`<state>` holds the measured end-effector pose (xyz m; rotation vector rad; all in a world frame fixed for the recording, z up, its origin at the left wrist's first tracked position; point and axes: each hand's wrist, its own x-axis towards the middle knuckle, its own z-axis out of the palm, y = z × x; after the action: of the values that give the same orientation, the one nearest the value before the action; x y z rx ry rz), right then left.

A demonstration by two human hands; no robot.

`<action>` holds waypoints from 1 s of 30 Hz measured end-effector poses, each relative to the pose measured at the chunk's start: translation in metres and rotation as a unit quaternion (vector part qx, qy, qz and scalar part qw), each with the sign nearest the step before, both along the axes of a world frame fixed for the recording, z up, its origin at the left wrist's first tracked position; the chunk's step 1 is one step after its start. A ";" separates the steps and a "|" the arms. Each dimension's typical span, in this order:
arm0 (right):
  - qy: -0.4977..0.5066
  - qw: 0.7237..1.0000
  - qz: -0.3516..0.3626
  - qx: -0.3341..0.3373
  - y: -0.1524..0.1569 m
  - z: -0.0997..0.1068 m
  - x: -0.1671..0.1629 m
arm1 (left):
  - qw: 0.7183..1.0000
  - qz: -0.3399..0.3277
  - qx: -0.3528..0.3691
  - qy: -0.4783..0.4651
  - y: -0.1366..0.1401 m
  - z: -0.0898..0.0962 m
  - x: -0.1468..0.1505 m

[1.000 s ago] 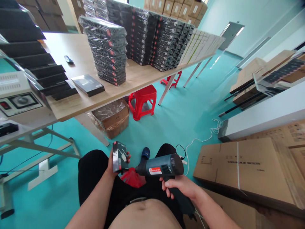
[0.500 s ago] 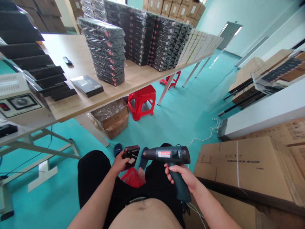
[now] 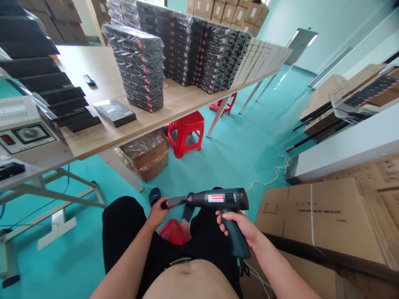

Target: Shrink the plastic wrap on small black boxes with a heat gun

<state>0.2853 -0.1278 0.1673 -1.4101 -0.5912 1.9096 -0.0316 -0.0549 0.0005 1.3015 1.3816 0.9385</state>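
Note:
A dark heat gun (image 3: 220, 199) lies level across my lap, its metal nozzle pointing left. My right hand (image 3: 232, 224) is closed around its handle. Just left of the nozzle, my left hand (image 3: 158, 214) pinches a small dark box (image 3: 175, 202) by its left end. One narrow grey side of the box faces up, and its right end is close to the nozzle tip. Whether the two touch I cannot tell.
On the wooden table (image 3: 174, 95) stand a stack of film-wrapped black boxes (image 3: 140, 66), a single flat box (image 3: 114, 112) and a machine with a dial (image 3: 29, 133). A red stool (image 3: 187, 131) and an open carton (image 3: 152, 155) are below. Large cartons (image 3: 311, 220) flank my right.
My left hand has turned the small box from its printed broad face to a narrow side. The heat gun has stayed almost where it was, shifting very slightly.

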 end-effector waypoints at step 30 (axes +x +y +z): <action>-0.095 0.983 0.151 0.050 0.014 0.028 -0.064 | 0.992 -0.031 0.076 0.095 -0.002 -0.012 0.001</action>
<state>0.2216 -0.1139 0.1953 -1.5159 -1.0313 1.9529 -0.0307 -0.0571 -0.0118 1.5741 1.4266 0.9088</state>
